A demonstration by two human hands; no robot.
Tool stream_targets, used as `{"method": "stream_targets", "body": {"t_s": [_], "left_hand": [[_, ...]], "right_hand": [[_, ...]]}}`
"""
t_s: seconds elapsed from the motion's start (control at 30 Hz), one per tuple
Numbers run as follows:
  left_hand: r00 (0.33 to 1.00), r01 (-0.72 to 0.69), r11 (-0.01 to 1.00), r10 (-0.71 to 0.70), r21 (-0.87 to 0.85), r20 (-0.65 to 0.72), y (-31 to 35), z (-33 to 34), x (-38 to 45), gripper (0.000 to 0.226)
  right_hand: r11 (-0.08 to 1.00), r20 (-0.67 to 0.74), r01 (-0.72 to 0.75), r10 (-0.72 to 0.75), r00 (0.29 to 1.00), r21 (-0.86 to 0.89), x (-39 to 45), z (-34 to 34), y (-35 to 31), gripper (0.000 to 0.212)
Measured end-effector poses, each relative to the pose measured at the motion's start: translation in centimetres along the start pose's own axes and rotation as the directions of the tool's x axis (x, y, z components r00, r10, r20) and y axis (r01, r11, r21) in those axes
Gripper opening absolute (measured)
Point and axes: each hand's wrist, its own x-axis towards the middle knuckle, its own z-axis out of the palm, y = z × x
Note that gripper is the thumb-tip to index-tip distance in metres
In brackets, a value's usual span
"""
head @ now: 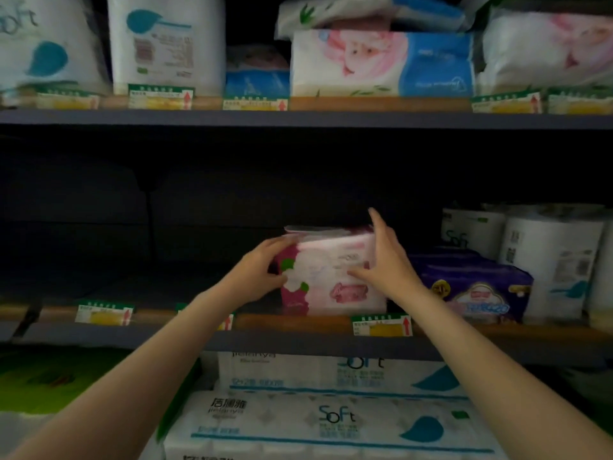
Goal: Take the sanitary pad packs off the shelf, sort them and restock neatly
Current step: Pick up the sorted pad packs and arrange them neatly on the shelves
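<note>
The left hand [262, 272] curled round the left end of a pink-and-white sanitary pad pack [331, 277], thumb on its front and fingers over its top corner. The right hand [386, 260] pressed flat against the pack's right end, fingers straight and spread, thumb lying across the front. The pack stood upright at the centre of the frame, on the middle shelf [298, 341], whose left half lay dark. Just right of it sat a purple pack [477, 287], then white paper rolls [550, 260] at the right edge. A green-and-yellow price tag [381, 325] hung below the pack. Tissue packs [381, 63] filled the upper shelf, and "Soft" roll packs [331, 419] the bottom of the frame.
</note>
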Motion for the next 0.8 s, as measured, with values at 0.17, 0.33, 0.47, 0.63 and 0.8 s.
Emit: {"method": "stream_targets", "body": {"t_s": [0.17, 0.33, 0.47, 0.63, 0.8], "left_hand": [[0.999, 0.007, 0.998, -0.004, 0.061, -0.045, 1.1, 1.2, 1.4, 0.061], [0.970, 0.180, 0.982, -0.186, -0.054, -0.155, -0.1, 1.5, 2.4, 0.076], [0.987, 0.137, 0.986, -0.128, 0.091, -0.096, -0.6, 1.8, 4.7, 0.073], [0.993, 0.111, 0.904, -0.083, 0.414, -0.084, -0.5, 4.0, 7.6, 0.065], [0.997, 0.064, 0.916, -0.077, 0.396, 0.016, -0.7, 6.0, 10.1, 0.069]], "right_hand": [[0.755, 0.226, 0.268, -0.162, 0.961, -0.598, 1.1, 0.6, -0.6, 0.068], [0.762, 0.228, 0.292, -0.193, 0.954, -0.578, 1.6, 0.9, -1.2, 0.066], [0.721, 0.169, 0.251, -0.185, 0.968, -0.646, 3.1, 3.0, -0.3, 0.063], [0.687, 0.115, 0.165, -0.119, 0.986, -0.708, 5.9, 5.2, 1.6, 0.059], [0.675, 0.144, 0.100, 0.009, 0.990, -0.731, 9.1, 5.6, 3.8, 0.057]]}}
